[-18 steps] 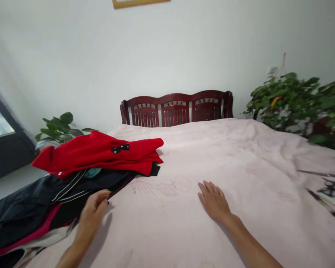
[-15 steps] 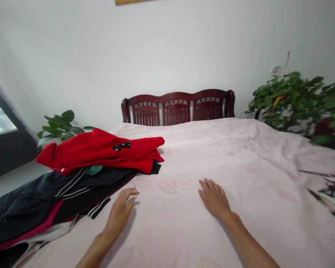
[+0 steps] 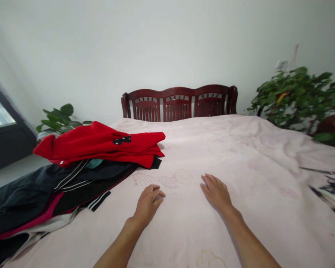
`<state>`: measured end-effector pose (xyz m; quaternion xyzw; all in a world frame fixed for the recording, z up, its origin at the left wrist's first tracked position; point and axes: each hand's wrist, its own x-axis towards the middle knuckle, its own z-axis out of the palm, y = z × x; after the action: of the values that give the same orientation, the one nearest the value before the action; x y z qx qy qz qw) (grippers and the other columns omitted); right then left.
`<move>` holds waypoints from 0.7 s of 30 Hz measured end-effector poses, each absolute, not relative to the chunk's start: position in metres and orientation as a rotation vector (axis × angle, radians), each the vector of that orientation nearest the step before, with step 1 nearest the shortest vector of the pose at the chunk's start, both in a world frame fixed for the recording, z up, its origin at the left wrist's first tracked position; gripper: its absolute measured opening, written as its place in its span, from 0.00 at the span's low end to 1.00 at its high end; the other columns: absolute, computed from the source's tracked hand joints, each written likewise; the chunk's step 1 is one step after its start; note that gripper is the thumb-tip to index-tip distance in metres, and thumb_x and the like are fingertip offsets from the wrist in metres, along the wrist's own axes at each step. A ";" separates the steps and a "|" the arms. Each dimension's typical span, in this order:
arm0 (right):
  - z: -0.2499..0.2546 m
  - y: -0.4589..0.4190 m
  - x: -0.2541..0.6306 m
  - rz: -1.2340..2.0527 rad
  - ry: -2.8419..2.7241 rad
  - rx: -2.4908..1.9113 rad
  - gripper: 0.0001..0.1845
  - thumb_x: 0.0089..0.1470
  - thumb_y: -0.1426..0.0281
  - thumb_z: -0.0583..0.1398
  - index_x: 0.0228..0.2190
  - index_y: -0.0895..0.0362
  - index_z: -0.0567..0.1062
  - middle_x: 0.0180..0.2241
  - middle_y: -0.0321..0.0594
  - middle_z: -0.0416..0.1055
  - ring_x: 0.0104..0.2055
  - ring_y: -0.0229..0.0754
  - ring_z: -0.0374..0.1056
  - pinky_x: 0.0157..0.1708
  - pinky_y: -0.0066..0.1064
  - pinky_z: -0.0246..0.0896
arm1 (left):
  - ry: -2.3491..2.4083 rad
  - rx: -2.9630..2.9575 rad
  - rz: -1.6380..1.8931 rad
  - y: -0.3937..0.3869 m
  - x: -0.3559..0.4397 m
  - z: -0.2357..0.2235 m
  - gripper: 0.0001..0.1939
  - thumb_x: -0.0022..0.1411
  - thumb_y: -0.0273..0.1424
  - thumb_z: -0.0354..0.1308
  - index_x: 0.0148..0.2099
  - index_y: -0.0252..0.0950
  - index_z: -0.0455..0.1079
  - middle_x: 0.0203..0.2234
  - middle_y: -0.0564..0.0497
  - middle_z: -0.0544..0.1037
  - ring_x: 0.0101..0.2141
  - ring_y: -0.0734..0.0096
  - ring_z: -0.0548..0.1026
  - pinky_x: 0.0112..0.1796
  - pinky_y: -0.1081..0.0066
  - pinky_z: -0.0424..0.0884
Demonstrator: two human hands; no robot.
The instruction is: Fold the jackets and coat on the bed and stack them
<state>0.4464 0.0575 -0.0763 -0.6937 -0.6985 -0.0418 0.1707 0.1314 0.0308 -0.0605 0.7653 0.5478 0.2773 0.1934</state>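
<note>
A pale pink cloth (image 3: 181,212) with faint flower drawings covers the broad surface before me. Over its middle my left hand (image 3: 149,203) is open, fingers a little bent, with nothing in it. My right hand (image 3: 216,191) lies open on the cloth, palm down and empty. Left of my hands a pile of clothes is heaped: a red garment (image 3: 100,145) with a black bow-like patch on top, and a dark jacket (image 3: 30,190) with white stripes beneath it. Magenta and grey pieces show at the pile's lower edge.
At the right edge lie black-handled scissors (image 3: 332,185), a long dark stick-like item (image 3: 328,203) and a thin rod (image 3: 321,171). A carved wooden bench back (image 3: 178,104) stands against the wall. Leafy plants (image 3: 296,100) grow at the right, another plant (image 3: 58,119) behind the pile.
My left hand has moved right, away from the clothes pile and closer to my right hand. My right hand has stayed nearly in place. The view has tilted slightly down.
</note>
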 end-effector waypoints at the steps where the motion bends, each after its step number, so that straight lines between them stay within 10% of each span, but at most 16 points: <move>1: -0.076 0.058 0.447 -0.121 -1.982 -1.961 0.24 0.64 0.63 0.50 0.57 0.55 0.71 0.62 0.45 0.65 0.63 0.49 0.59 0.62 0.44 0.51 | 1.536 2.159 0.768 0.030 0.132 -0.059 0.11 0.59 0.25 0.58 0.40 0.43 0.78 0.49 0.49 0.73 0.53 0.61 0.69 0.54 0.61 0.62; 21: -0.086 0.062 0.452 -0.118 -1.929 -1.883 0.22 0.63 0.64 0.52 0.54 0.54 0.73 0.60 0.45 0.68 0.62 0.50 0.61 0.61 0.46 0.54 | 1.408 1.953 1.078 0.036 0.138 -0.067 0.05 0.62 0.30 0.53 0.33 0.38 0.68 0.34 0.50 0.76 0.39 0.65 0.73 0.43 0.66 0.66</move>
<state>0.4524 0.0622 -0.0857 -0.6808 -0.6975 -0.0427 0.2196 0.1382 0.0364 -0.0668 0.7170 0.5170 0.3956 0.2491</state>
